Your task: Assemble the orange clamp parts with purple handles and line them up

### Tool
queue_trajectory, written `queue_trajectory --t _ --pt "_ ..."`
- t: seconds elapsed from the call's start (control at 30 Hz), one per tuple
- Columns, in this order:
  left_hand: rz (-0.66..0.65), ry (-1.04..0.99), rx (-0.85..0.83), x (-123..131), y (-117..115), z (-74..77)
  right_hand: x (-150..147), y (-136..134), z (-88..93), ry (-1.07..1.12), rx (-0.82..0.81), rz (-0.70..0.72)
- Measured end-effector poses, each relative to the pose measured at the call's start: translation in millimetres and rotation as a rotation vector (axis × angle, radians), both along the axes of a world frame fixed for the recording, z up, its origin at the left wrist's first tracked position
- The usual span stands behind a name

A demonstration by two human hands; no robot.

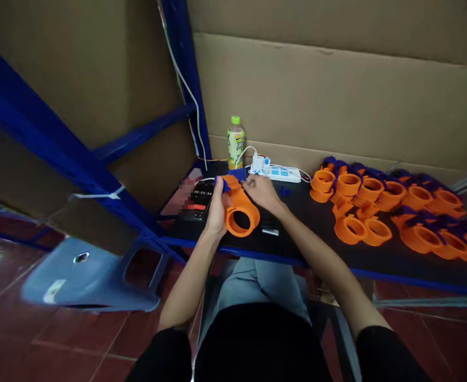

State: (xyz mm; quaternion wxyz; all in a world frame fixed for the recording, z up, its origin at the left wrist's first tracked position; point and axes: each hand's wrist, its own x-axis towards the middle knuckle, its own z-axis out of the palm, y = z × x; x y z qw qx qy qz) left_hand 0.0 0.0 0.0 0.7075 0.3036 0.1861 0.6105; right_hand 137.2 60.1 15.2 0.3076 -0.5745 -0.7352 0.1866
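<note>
Far left, at nine o'clock from the hands, a blue plastic stool [94, 276] lies tipped on the red tile floor. Moving in, a timer [202, 199] with a lit display sits on the black desk [297, 241], just left of the action. The left hand [217, 209] is curled tight round an orange ring [241, 215], fingers clamped on its side and on a small blue piece [226, 184] at its top. The ring hangs just above the desk's near edge, its opening facing us. The right hand [262, 192] comes in at one o'clock, fingers loosely bent, tips touching the ring's upper end. At twelve o'clock, a green-capped bottle [235, 142] and a white power strip [279, 173]. Off at three o'clock, a pile of orange rings [380, 204] covers the desk.
</note>
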Motion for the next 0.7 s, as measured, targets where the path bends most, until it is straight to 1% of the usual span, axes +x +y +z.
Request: queue_trajectory --t 0.1,0.13,0.2,0.23,0.3,0.4,0.57,0.7 --pt "0.073 -0.020 0.016 2.9 -1.3 -0.5 16.4 -19.8 10.8 0.010 0.276 0.092" --pt "0.093 -0.020 0.022 4.3 -1.6 -1.2 21.2 -26.1 13.8 0.031 0.348 0.151" --pt "0.135 -0.005 0.037 7.8 -2.0 -3.5 29.3 -37.2 18.4 0.100 0.487 0.335" --pt "0.146 0.003 0.043 9.5 -2.0 -4.9 32.7 -41.5 20.1 0.153 0.508 0.425" --pt "0.134 0.011 0.039 11.7 -1.5 -7.5 38.7 -46.6 22.9 0.241 0.468 0.541" --pt "0.137 0.014 0.035 10.4 -0.5 -9.0 46.0 -47.2 26.4 0.258 0.416 0.549" --pt "0.209 0.060 0.089 4.8 -1.4 -8.2 50.8 -48.6 26.3 0.161 0.496 0.504" --pt "0.238 0.089 0.092 5.9 -2.4 -8.8 49.9 -54.8 20.9 0.117 0.501 0.424"
